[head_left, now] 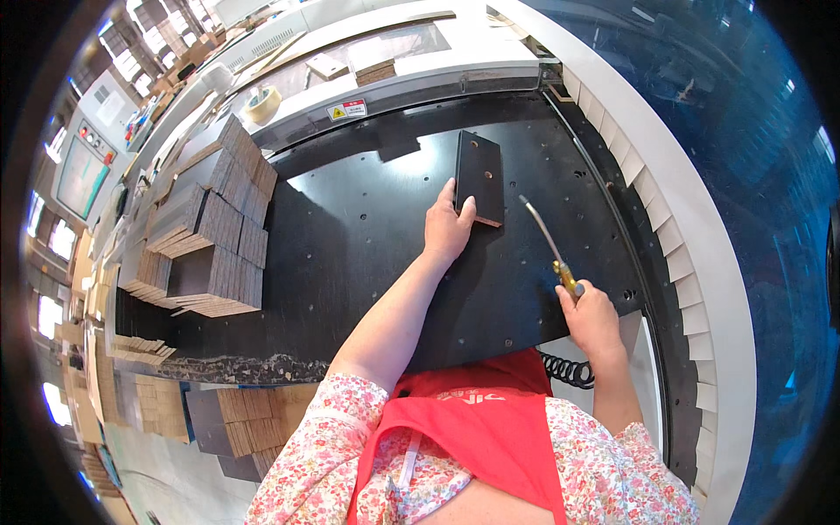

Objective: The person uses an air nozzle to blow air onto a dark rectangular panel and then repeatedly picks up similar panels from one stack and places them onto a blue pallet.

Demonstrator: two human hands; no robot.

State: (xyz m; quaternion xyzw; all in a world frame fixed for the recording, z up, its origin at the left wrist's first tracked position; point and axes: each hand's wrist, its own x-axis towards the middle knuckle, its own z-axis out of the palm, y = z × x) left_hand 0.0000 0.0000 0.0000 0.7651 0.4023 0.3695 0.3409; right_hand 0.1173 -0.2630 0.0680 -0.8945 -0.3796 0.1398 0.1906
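Left hand [449, 226] grips a drilled dark panel [481, 194], twelve o'clock over the black bed [350, 289]. Right hand [593, 319] clasps an air blow gun [563, 270] — nozzle near panel's four o'clock. Looks like blow-off; next probably calls for steady aim at the holes.

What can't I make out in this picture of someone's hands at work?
All in the head view:
The panel's far side: turned away from the camera.
Part of the yellow tool's handle: covered by the right hand.
Both ends of the coiled hose: hidden by the apron and right forearm.
The screen's details: too small.
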